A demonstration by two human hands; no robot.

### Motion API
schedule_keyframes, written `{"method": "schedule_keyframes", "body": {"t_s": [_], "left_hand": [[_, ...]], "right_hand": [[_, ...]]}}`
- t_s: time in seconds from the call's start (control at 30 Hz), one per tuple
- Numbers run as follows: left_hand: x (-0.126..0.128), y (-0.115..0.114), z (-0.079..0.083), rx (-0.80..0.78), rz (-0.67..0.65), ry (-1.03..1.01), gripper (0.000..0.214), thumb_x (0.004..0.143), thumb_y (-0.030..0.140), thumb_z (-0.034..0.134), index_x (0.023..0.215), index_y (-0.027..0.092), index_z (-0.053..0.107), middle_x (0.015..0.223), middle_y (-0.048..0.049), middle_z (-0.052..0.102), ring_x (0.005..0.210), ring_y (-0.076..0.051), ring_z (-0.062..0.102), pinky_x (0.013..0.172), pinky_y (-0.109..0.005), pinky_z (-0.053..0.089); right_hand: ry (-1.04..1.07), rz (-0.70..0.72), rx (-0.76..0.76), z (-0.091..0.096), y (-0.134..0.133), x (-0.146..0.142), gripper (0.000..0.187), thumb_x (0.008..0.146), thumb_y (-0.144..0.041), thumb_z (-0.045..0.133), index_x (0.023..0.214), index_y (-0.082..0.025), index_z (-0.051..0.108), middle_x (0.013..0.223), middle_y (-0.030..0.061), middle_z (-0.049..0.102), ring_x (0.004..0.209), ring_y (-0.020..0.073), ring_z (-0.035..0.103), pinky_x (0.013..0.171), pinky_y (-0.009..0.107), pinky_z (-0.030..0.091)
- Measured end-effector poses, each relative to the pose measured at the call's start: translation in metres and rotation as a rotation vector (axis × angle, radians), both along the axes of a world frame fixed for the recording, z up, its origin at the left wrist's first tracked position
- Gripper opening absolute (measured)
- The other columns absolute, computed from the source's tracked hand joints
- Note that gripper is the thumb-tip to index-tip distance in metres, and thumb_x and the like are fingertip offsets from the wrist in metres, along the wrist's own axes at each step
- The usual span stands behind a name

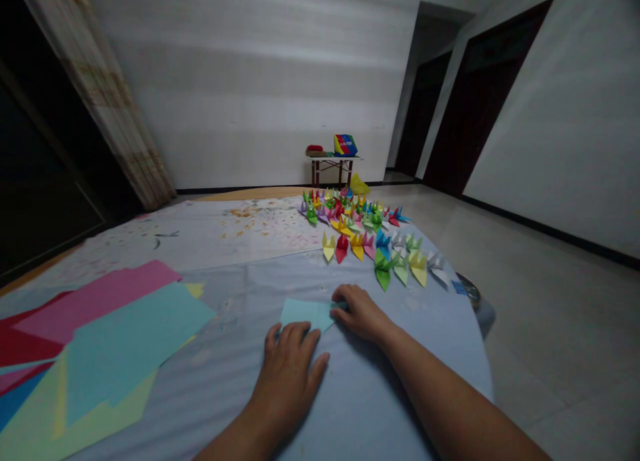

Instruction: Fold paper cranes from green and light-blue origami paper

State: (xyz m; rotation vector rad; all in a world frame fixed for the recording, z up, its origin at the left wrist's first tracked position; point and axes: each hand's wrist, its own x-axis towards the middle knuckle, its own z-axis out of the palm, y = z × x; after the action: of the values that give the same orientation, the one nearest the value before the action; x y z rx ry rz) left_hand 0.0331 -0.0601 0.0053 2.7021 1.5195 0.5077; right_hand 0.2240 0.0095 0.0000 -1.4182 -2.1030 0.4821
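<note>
A small folded piece of light blue paper (303,310) lies on the cloth in front of me, with a crease line across it. My left hand (289,359) rests palm down at its near edge, fingers spread and fingertips on the paper. At the paper's right end, my right hand (361,312) has thumb and index finger bent around a corner, which they partly hide. Beyond the hands, folded paper cranes in many colours, among them a green crane (383,270), stand at the table's right side.
Large coloured sheets, with a light blue sheet (135,341) and a pink sheet (115,291) on top, lie at the left. The round table's right edge (480,354) curves close to my right arm. A stool (485,314) stands beside it. Farther back is a small table (333,159) holding a colourful box.
</note>
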Motion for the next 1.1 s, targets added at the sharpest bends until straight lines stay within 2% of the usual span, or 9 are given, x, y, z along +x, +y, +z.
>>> {"method": "schedule_keyframes", "body": {"t_s": [0.2, 0.4, 0.53, 0.6, 0.7, 0.77, 0.87, 0.97, 1.1], "left_hand": [[0.0, 0.003, 0.001, 0.057, 0.019, -0.081, 0.036, 0.084, 0.03, 0.045, 0.119, 0.021, 0.047, 0.114, -0.0095, 0.055, 0.106, -0.024, 0.047, 0.094, -0.049, 0.029], [-0.005, 0.009, 0.014, 0.062, 0.082, -0.194, 0.031, 0.077, 0.023, 0.054, 0.108, 0.021, 0.054, 0.096, -0.0062, 0.058, 0.09, -0.023, 0.052, 0.08, -0.04, 0.039], [-0.01, 0.011, 0.026, -0.008, 0.027, -0.404, 0.02, 0.08, 0.021, 0.048, 0.097, 0.02, 0.06, 0.088, -0.0049, 0.061, 0.085, -0.021, 0.055, 0.078, -0.034, 0.042], [-0.01, 0.011, 0.033, -0.066, 0.047, -0.589, 0.021, 0.083, 0.027, 0.046, 0.095, 0.02, 0.062, 0.086, -0.0043, 0.062, 0.084, -0.019, 0.057, 0.077, -0.032, 0.043], [-0.008, 0.012, 0.039, -0.259, 0.209, -0.925, 0.029, 0.08, 0.039, 0.049, 0.093, 0.017, 0.063, 0.077, -0.0031, 0.064, 0.072, -0.019, 0.059, 0.066, -0.028, 0.046], [-0.006, 0.014, 0.037, -0.439, 0.288, -1.152, 0.037, 0.077, 0.045, 0.051, 0.095, 0.015, 0.062, 0.071, -0.0025, 0.065, 0.06, -0.018, 0.059, 0.056, -0.027, 0.047], [-0.001, 0.016, 0.028, -0.627, 0.273, -1.404, 0.041, 0.074, 0.048, 0.054, 0.096, 0.014, 0.06, 0.065, -0.0015, 0.064, 0.053, -0.015, 0.057, 0.051, -0.025, 0.045], [0.002, 0.017, 0.018, -0.698, 0.231, -1.407, 0.039, 0.073, 0.049, 0.053, 0.088, 0.014, 0.061, 0.057, 0.0015, 0.059, 0.05, -0.013, 0.052, 0.051, -0.023, 0.043], [0.002, 0.019, 0.01, -0.715, 0.232, -1.091, 0.039, 0.075, 0.052, 0.047, 0.066, 0.015, 0.057, 0.045, 0.0056, 0.045, 0.042, -0.01, 0.041, 0.045, -0.021, 0.033]], "right_hand": [[0.437, 0.014, -0.123, -0.001, 0.005, -0.006, 0.031, 0.07, -0.013, 0.054, 0.1, -0.02, 0.053, 0.083, 0.0002, 0.054, 0.076, 0.0126, 0.051, 0.071, 0.026, 0.041], [0.868, 0.069, -0.384, 0.008, -0.004, -0.027, 0.033, 0.066, -0.027, 0.065, 0.096, -0.019, 0.054, 0.086, 0.0014, 0.054, 0.069, 0.0113, 0.051, 0.059, 0.023, 0.042], [1.054, 0.208, -0.417, 0.013, -0.009, -0.032, 0.036, 0.074, -0.043, 0.059, 0.101, -0.02, 0.053, 0.091, 0.0033, 0.055, 0.069, 0.0111, 0.053, 0.061, 0.026, 0.044], [1.066, 0.209, -0.371, 0.014, -0.008, -0.028, 0.039, 0.077, -0.048, 0.053, 0.104, -0.021, 0.053, 0.096, 0.005, 0.055, 0.076, 0.0127, 0.055, 0.068, 0.028, 0.044], [0.96, 0.182, -0.328, 0.015, -0.006, -0.021, 0.042, 0.074, -0.048, 0.059, 0.106, -0.021, 0.054, 0.103, 0.0064, 0.057, 0.09, 0.0156, 0.054, 0.08, 0.031, 0.041], [0.916, 0.23, -0.394, 0.013, -0.007, -0.019, 0.044, 0.07, -0.045, 0.064, 0.105, -0.02, 0.055, 0.102, 0.0063, 0.058, 0.092, 0.016, 0.054, 0.082, 0.032, 0.04], [0.921, 0.353, -0.573, 0.008, -0.011, -0.024, 0.043, 0.066, -0.043, 0.069, 0.098, -0.015, 0.059, 0.088, 0.0046, 0.062, 0.078, 0.0144, 0.057, 0.074, 0.03, 0.043], [0.919, 0.359, -0.66, 0.003, -0.012, -0.028, 0.039, 0.062, -0.043, 0.071, 0.085, -0.012, 0.061, 0.071, 0.0012, 0.062, 0.061, 0.0106, 0.055, 0.061, 0.025, 0.043], [0.812, 0.267, -0.593, 0.003, -0.006, -0.021, 0.035, 0.067, -0.042, 0.065, 0.084, -0.012, 0.063, 0.066, -0.001, 0.061, 0.054, 0.0083, 0.051, 0.053, 0.021, 0.039]]}}
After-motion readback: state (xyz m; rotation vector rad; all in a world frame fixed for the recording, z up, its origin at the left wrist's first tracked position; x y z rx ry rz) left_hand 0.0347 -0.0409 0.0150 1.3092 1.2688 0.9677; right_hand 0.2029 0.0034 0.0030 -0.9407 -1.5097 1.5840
